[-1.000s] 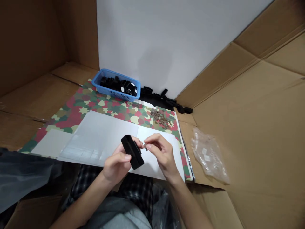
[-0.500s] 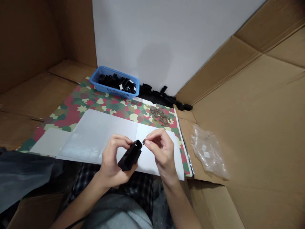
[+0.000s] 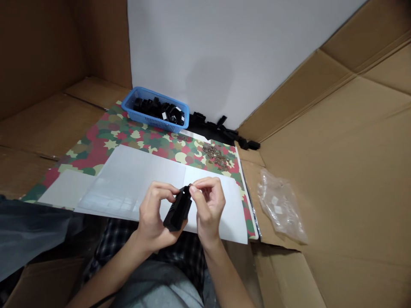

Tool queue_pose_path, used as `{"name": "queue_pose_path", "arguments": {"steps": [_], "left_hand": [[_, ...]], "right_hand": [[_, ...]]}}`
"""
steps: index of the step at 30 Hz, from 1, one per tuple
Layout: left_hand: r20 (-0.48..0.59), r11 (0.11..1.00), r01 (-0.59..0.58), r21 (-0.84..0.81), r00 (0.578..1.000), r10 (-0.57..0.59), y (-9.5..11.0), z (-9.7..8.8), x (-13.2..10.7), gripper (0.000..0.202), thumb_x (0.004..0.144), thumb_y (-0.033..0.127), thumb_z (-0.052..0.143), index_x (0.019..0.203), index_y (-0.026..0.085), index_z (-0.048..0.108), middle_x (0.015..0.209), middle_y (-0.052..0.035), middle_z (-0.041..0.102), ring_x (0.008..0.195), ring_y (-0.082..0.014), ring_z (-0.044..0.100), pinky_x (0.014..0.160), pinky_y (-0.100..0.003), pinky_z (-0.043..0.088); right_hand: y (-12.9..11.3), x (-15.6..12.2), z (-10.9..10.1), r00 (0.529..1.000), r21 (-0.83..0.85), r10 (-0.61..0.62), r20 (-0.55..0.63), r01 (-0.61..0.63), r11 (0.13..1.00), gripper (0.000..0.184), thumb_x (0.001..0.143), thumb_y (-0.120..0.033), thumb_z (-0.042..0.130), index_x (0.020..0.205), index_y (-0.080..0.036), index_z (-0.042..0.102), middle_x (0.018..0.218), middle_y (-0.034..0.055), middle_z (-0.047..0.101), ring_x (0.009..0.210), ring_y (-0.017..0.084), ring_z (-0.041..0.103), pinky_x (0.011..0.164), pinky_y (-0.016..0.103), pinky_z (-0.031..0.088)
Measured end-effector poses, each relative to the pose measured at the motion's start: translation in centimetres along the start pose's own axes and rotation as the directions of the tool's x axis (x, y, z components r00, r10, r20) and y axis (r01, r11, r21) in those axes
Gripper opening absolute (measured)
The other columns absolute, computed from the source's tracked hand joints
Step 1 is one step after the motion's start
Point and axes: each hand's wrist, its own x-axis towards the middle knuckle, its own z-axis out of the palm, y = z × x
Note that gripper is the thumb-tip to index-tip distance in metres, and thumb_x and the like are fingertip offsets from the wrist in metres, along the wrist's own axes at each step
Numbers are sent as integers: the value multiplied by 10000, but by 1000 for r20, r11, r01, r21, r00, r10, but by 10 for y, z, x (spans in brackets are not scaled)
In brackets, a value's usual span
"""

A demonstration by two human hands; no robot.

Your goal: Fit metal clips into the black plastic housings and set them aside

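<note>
Over white paper (image 3: 230,209), the right hand (image 3: 209,203), fingertips together, contents hidden, now meets the black part (image 3: 177,214) the left hand (image 3: 154,218) pinches, so work centres there.

The black oblong plastic part (image 3: 177,214) is looking matt and smooth; at eleven o'clock from it, the blue rectangular perforated basket (image 3: 154,121) is showing faintly glossy plastic. At ten o'clock, a smooth white sheet (image 3: 115,184) is carrying a sheen, while at three o'clock, a clear crinkled plastic bag (image 3: 289,218) is glinting.

No legible text, white patches (image 3: 165,116) on black parts (image 3: 147,106) and clear bag (image 3: 290,222), unreadable.
</note>
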Motion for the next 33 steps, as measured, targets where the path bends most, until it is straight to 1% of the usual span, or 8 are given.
{"name": "queue_pose_path", "arguments": {"steps": [14, 18, 22, 25, 27, 29, 31, 33], "left_hand": [[-19, 999, 38, 27, 999, -38, -6, 6, -6, 384, 594, 62, 652, 876, 227, 451, 883, -27, 575, 802, -197, 580, 681, -315, 470], [-15, 998, 55, 1, 998, -55, -5, 7, -5, 398, 601, 33, 650, 880, 224, 439, 891, -24, 558, 807, -180, 564, 687, -297, 466], [-6, 995, 92, -31, 996, -92, -3, 6, -2, 374, 639, 49, 664, 870, 222, 425, 894, -24, 539, 813, -166, 550, 699, -289, 464], [6, 984, 154, -87, 988, -154, 3, 5, 2, 330, 679, 103, 671, 843, 224, 412, 874, -21, 531, 781, -161, 553, 677, -290, 469], [40, 964, 207, -166, 978, -203, 9, 5, 5, 303, 705, 138, 670, 826, 224, 405, 853, -18, 528, 754, -151, 551, 661, -280, 469], [88, 933, 264, -243, 964, -250, 13, 6, 7, 279, 730, 166, 667, 814, 222, 407, 832, -14, 527, 733, -141, 543, 652, -265, 463], [126, 897, 321, -304, 947, -296, 14, 6, 6, 261, 753, 189, 662, 809, 221, 409, 825, -15, 522, 734, -141, 537, 657, -262, 459], [184, 859, 365, -359, 930, -319, 10, 0, 7, 262, 763, 267, 672, 826, 222, 422, 849, -28, 517, 766, -161, 537, 680, -281, 461]], "right_hand": [[6, -3, -1, 995, -89, 85, 58, -79, 993, 65, 823, -223, 568, 782, -217, 518, 725, -21, 543, 689, 136, 531, 650, 274, 435], [8, 1, -10, 978, -49, 122, 169, -116, 992, 91, 867, -264, 533, 792, -215, 552, 744, -18, 548, 715, 139, 534, 669, 270, 430], [14, 8, -24, 972, -6, 164, 169, -165, 986, 135, 893, -337, 513, 858, -225, 578, 809, -7, 566, 778, 148, 548, 724, 280, 432], [21, 16, -34, 913, 35, 206, 351, -233, 972, 179, 859, -405, 555, 894, -233, 588, 832, 3, 575, 795, 162, 559, 727, 291, 445], [27, 20, -37, 823, 93, 196, 534, -288, 953, 251, 812, -464, 598, 923, -238, 594, 837, 5, 576, 786, 169, 558, 718, 299, 449], [33, 21, -37, 745, 154, 166, 646, -341, 927, 317, 750, -508, 647, 911, -241, 590, 818, -1, 561, 760, 171, 545, 705, 304, 444], [37, 19, -34, 745, 208, 143, 651, -356, 911, 353, 693, -537, 678, 853, -240, 575, 771, -11, 531, 720, 169, 517, 684, 306, 430], [38, 16, -32, 807, 244, 118, 579, -309, 919, 359, 665, -549, 683, 795, -239, 557, 744, -11, 509, 707, 175, 497, 671, 313, 416]]}}
